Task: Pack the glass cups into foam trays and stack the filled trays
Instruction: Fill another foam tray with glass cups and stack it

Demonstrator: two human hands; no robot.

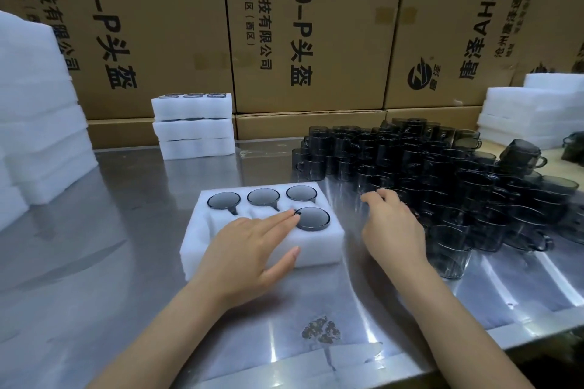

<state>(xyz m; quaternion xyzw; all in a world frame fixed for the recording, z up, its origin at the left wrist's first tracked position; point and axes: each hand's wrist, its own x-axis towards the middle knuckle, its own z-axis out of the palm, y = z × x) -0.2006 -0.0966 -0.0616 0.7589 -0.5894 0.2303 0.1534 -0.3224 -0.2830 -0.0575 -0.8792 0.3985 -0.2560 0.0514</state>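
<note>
A white foam tray (319, 249) lies on the steel table in front of me. Three dark glass cups (264, 197) fill its back row, and a fourth cup (313, 218) sits in the front right pocket. My left hand (249, 249) rests flat on the tray's front, fingers straight, fingertips touching the rim of that fourth cup. My right hand (393, 224) reaches to the right of the tray, fingers curled down over the near edge of a big heap of smoky glass cups (442, 174). What those fingers hold is hidden.
Three filled foam trays (194, 128) are stacked at the back of the table. Tall piles of empty foam trays stand at the far left (38, 123) and the far right (531, 110). Brown cardboard boxes (316, 41) wall off the back.
</note>
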